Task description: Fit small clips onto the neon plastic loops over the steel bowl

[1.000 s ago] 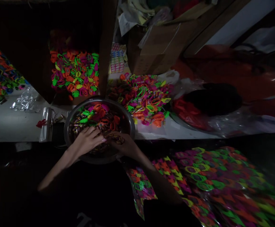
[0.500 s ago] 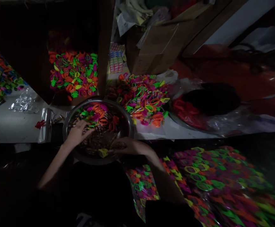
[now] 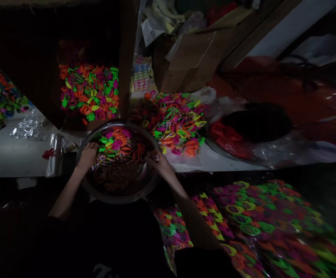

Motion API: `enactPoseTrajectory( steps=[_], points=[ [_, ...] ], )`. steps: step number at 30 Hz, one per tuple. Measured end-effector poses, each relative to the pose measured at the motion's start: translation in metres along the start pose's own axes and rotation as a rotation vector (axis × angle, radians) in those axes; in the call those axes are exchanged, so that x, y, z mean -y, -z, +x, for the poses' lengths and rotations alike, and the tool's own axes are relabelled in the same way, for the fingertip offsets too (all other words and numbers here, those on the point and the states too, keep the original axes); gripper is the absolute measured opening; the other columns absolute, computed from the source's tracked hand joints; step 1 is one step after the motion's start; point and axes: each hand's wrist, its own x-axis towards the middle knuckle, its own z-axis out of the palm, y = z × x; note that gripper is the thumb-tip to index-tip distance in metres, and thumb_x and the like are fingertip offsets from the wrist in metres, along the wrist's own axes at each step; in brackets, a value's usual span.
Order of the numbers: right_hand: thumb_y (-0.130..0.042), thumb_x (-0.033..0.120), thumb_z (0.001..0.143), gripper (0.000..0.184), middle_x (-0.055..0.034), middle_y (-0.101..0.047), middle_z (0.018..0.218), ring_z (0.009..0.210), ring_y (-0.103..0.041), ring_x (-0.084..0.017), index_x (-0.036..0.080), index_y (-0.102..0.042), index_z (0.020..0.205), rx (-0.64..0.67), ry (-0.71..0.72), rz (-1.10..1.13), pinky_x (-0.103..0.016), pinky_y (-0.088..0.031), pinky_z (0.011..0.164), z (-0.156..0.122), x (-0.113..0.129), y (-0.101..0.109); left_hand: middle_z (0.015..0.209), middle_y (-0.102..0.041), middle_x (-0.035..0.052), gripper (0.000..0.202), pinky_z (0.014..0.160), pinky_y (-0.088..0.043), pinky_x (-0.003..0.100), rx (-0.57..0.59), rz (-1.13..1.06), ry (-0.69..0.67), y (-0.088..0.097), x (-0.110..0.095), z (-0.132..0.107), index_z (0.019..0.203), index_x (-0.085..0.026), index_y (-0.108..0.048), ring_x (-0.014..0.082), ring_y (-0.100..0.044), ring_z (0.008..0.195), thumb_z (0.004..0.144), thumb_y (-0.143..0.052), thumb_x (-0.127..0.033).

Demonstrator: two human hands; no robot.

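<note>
A round metal basin (image 3: 153, 185) is in front of me at the table's edge. In its far part lie neon plastic pieces that look like toy watches (image 3: 117, 143), with small striped bead-like pieces (image 3: 101, 161) below them. My left hand (image 3: 88, 156) is at the basin's left rim, its fingers bent together beside the pile; whatever is under them is hidden. Over the right inner side is my right hand (image 3: 158, 162), its fingers curled in a pinch around something small and pale that is too dark to name.
Behind the basin a carton (image 3: 91, 123) holds more neon pieces. A loose heap (image 3: 179, 123) lies to its right, near a cardboard box (image 3: 193, 58). Clear film (image 3: 54, 154) lies at the left. Bagged neon pieces (image 3: 266, 216) spread at the lower right.
My left hand has drawn back from the pile to the left rim. My right hand has moved up and right from the near side; the yellow piece beside it is out of sight.
</note>
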Motion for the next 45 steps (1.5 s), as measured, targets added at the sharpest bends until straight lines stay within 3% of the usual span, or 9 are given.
enactPoseTrajectory(
  steps=[5,10,15,18,24,28,33,40,45],
  points=[
    [-0.06,0.038,0.074,0.021,-0.0031,-0.066,0.08,0.076,-0.061,-0.019,0.019,-0.061,0.084,0.171,0.08,-0.055,-0.029,-0.047,0.068,-0.01,0.017,-0.019,0.107,-0.055,0.0099,0.02,0.089,-0.044,0.035,-0.219,-0.274,-0.147,0.018,-0.029,-0.011,0.092,-0.017,-0.053,0.0223,-0.054,0.102,0.087,-0.053,-0.036],
    [-0.059,0.032,0.079,0.024,-0.0044,-0.07,0.101,0.095,-0.064,-0.021,0.023,-0.063,0.101,0.306,0.157,-0.054,-0.033,-0.046,0.085,-0.021,0.036,-0.035,0.093,-0.058,0.0041,0.022,0.076,-0.048,0.03,-0.189,-0.508,-0.197,0.025,-0.066,-0.031,0.089,-0.018,-0.051,0.0177,-0.06,0.086,0.087,-0.055,-0.04],
    [-0.064,0.037,0.076,0.033,-0.0036,-0.068,0.095,0.088,-0.064,-0.02,0.022,-0.057,0.104,0.28,0.169,-0.064,-0.032,-0.048,0.079,-0.026,0.046,-0.041,0.076,-0.057,-0.0042,0.032,0.061,-0.046,0.021,-0.11,-0.767,-0.068,0.023,-0.085,-0.044,0.106,-0.019,-0.049,0.0103,-0.057,0.064,0.081,-0.064,-0.031],
    [-0.062,0.038,0.078,0.027,-0.0027,-0.069,0.09,0.083,-0.064,-0.019,0.022,-0.06,0.098,0.286,0.191,-0.052,-0.031,-0.048,0.077,-0.027,0.05,-0.041,0.077,-0.058,-0.0041,0.042,0.066,-0.047,0.022,-0.11,-0.85,-0.134,0.027,-0.089,-0.046,0.113,-0.02,-0.047,0.0109,-0.058,0.069,0.078,-0.068,-0.027],
    [-0.062,0.037,0.078,0.023,-0.0024,-0.07,0.091,0.086,-0.065,-0.019,0.021,-0.064,0.094,0.19,0.217,0.021,-0.031,-0.049,0.079,-0.029,0.052,-0.038,0.099,-0.062,0.0035,0.021,0.085,-0.046,0.031,-0.168,-0.913,-0.24,0.035,-0.092,-0.051,0.094,-0.02,-0.056,0.0167,-0.059,0.095,0.079,-0.066,-0.03],
    [-0.061,0.033,0.08,0.018,-0.003,-0.068,0.089,0.082,-0.064,-0.017,0.021,-0.066,0.093,0.148,0.337,-0.02,-0.03,-0.049,0.077,-0.03,0.054,-0.037,0.091,-0.064,0.0015,0.032,0.078,-0.05,0.027,-0.157,-1.076,-0.185,0.031,-0.092,-0.055,0.103,-0.02,-0.053,0.0136,-0.062,0.085,0.077,-0.069,-0.033],
    [-0.059,0.03,0.084,0.017,-0.003,-0.066,0.087,0.079,-0.062,-0.015,0.022,-0.066,0.096,0.115,0.47,-0.112,-0.028,-0.049,0.076,-0.032,0.057,-0.034,0.095,-0.065,0.0029,0.029,0.079,-0.05,0.027,-0.235,-0.983,-0.154,0.033,-0.091,-0.057,0.099,-0.02,-0.057,0.0146,-0.062,0.09,0.076,-0.069,-0.034],
    [-0.057,0.031,0.086,0.017,-0.0038,-0.064,0.084,0.077,-0.062,-0.015,0.021,-0.065,0.096,0.132,0.511,-0.186,-0.027,-0.05,0.072,-0.036,0.06,-0.033,0.091,-0.066,0.0008,0.023,0.077,-0.051,0.027,-0.259,-0.97,-0.103,0.028,-0.092,-0.059,0.094,-0.021,-0.061,0.0146,-0.063,0.088,0.077,-0.069,-0.033],
    [-0.055,0.029,0.087,0.016,-0.0049,-0.064,0.088,0.081,-0.063,-0.016,0.021,-0.063,0.099,0.169,0.508,-0.225,-0.028,-0.05,0.075,-0.037,0.06,-0.031,0.088,-0.065,0.0013,0.023,0.075,-0.05,0.028,-0.321,-0.89,-0.187,0.032,-0.094,-0.057,0.095,-0.02,-0.059,0.0145,-0.063,0.084,0.08,-0.066,-0.035]
  ],
)
